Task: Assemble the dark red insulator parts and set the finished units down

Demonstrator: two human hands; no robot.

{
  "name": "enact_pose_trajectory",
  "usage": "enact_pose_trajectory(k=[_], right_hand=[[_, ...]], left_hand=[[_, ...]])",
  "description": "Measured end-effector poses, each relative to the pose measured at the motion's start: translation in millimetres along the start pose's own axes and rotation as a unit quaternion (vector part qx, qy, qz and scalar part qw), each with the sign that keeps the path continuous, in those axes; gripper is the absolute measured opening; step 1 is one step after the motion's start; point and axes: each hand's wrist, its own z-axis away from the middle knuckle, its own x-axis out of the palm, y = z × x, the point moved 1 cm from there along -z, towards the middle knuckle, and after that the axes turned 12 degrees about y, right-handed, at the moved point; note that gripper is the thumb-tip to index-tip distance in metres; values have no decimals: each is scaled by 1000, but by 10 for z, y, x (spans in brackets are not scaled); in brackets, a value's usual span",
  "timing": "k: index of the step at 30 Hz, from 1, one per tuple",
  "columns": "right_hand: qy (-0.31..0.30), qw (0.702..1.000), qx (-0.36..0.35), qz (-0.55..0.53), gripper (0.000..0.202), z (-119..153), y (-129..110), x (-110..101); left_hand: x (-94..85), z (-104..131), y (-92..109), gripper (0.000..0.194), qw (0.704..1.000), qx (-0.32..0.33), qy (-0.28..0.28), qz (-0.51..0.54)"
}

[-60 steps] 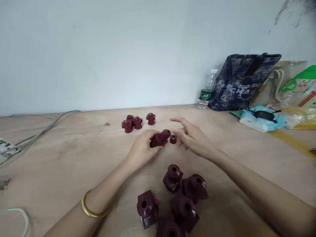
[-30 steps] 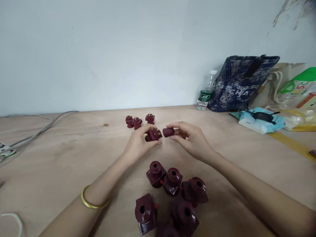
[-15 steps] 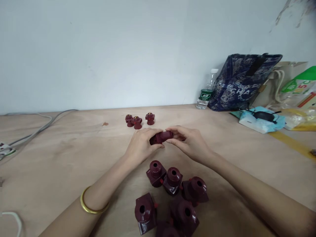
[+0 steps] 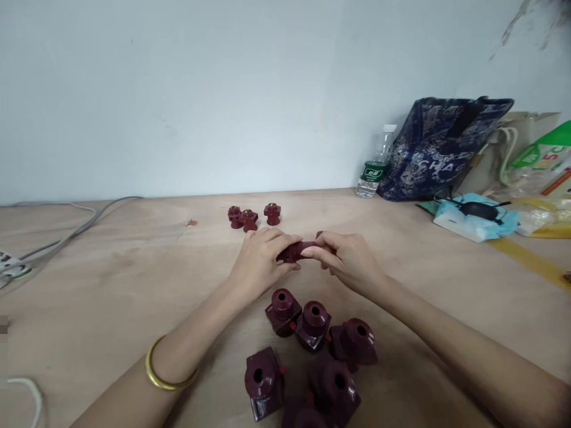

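Observation:
Both my hands meet above the middle of the wooden table (image 4: 111,285). My left hand (image 4: 261,261) grips a dark red plastic part (image 4: 293,252) by its square-based end. My right hand (image 4: 345,258) pinches the other end of it, where a small dark red cap (image 4: 309,246) sits pressed against the part; fingers hide most of the join. In front of my hands stands a cluster of several dark red parts (image 4: 314,351) with round holes on top. Beyond my hands stand three small dark red pieces (image 4: 252,216).
A water bottle (image 4: 373,163) and a dark blue patterned bag (image 4: 439,145) stand against the white wall at the right. Beside them lie a light blue pack (image 4: 473,215), bags and yellow tape (image 4: 529,255). Grey cables (image 4: 71,229) run along the left. A gold bangle (image 4: 166,371) circles my left wrist.
My right hand picked up the small cap from the table and brought it to the part in my left hand; both hands now close together on it.

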Motion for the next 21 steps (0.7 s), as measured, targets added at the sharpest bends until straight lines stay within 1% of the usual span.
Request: enact_pose_trajectory(k=[1,2,4,6,8,10,12,14,16,17,19,20,21], right_hand=[[-5,1000,-4,17,38,-7,-8,-16],[-9,1000,-14,17,36,-12,-18,-31],[-13,998,-52,-17,27,-15,-42,-50],[-11,995,-81,-54,29,-5,-65,-46],[-9,996,-64,-57,26,10,-81,-25],[-20,999,-18,-37,34,14,-86,-13],[-50,999,10,-17,43,-5,-75,-38],[-66,997,25,-12,44,-57,-26,-111],[-46,998,43,-17,42,-134,81,-208],[-27,998,52,-18,41,-176,157,-254],[10,997,70,-10,41,-246,335,-316],[22,997,75,-2,41,-270,426,-327],[32,996,78,11,40,-285,511,-326]], left_hand=[[3,-1,0,44,1000,0,-4,1],[4,-3,-1,44,1000,-4,-8,2],[-2,-10,0,43,1000,-20,-17,4],[-9,-17,8,42,999,-35,-25,10],[1,-19,21,41,998,-40,-33,37],[45,-11,24,40,993,-57,-39,93],[121,11,5,40,976,-112,-53,180],[203,45,-34,44,938,-196,-79,275],[253,82,-67,48,888,-253,-118,366],[258,99,-72,47,863,-261,-144,408],[234,129,-52,35,815,-249,-196,486],[213,141,-27,32,787,-244,-221,521],[193,151,4,41,758,-248,-247,550]])
